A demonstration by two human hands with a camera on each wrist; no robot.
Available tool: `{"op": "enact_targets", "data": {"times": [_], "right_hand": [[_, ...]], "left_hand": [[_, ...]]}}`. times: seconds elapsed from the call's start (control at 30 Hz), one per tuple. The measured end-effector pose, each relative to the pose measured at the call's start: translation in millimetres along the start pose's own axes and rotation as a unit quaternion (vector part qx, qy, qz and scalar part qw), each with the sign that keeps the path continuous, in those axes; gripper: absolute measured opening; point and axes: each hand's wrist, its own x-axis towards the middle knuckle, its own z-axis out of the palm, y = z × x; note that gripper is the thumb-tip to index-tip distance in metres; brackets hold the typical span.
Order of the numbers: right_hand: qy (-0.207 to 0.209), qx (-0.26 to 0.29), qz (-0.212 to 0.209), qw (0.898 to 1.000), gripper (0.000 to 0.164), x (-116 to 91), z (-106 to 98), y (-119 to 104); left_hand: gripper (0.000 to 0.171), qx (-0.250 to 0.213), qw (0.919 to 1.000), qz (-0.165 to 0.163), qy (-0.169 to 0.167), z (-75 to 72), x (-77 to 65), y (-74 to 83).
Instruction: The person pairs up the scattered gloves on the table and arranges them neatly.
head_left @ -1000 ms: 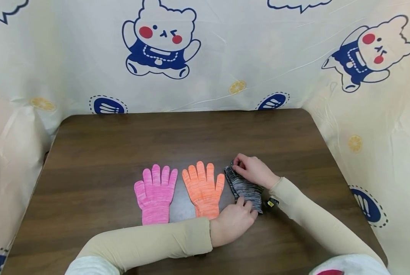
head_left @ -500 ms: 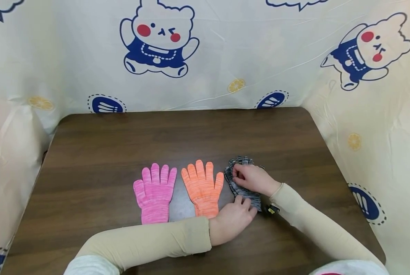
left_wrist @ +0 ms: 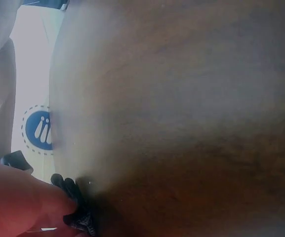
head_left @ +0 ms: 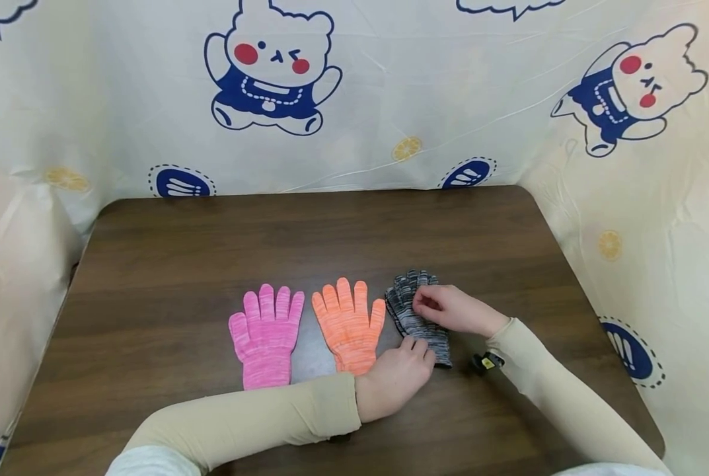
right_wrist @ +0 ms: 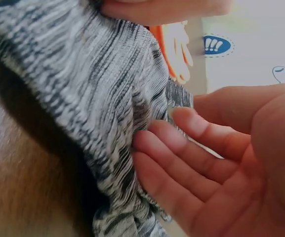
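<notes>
A black-and-grey knitted glove (head_left: pixel 416 320) lies on the table at the right of a row of gloves, its fingers pointing away from me. Layered knit edges show along its left side. My left hand (head_left: pixel 397 380) reaches across and presses its fingertips on the glove near the cuff. Over the palm area is my right hand (head_left: pixel 458 309), its fingers loosely bent. In the right wrist view those fingers (right_wrist: pixel 182 163) rest against the striped knit without closing round it. An orange glove (head_left: pixel 351 324) lies to the left, then a pink glove (head_left: pixel 267 334); both are spread flat.
The dark wooden table (head_left: pixel 211 244) has a printed white curtain (head_left: pixel 384 86) along its back and sides. My left sleeve (head_left: pixel 259 420) crosses in front of the pink and orange gloves. A small black device (head_left: pixel 487 362) sits at my right wrist.
The grey glove's fingers, covered or folded a second ago, now lie spread away from me. My right hand has shifted right and slightly nearer me; my left hand has drawn back a little.
</notes>
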Motion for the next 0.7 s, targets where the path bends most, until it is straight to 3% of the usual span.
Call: {"op": "enact_targets", "data": {"times": [0.2,0.33,0.7], "right_hand": [[0.082,-0.010,0.007,0.997,0.007,-2,-4,3],[0.122,-0.009,0.028,0.992,0.011,-3,-9,4],[0.107,-0.028,0.014,0.994,0.009,0,-2,8]], "left_hand": [[0.008,-0.005,0.9988,-0.026,0.042,2.9,1.6,0.1],[0.012,0.000,0.9971,-0.023,0.072,0.0,3.8,-0.1],[0.010,0.007,0.9976,-0.028,0.063,8.9,-1.6,7.2]]}}
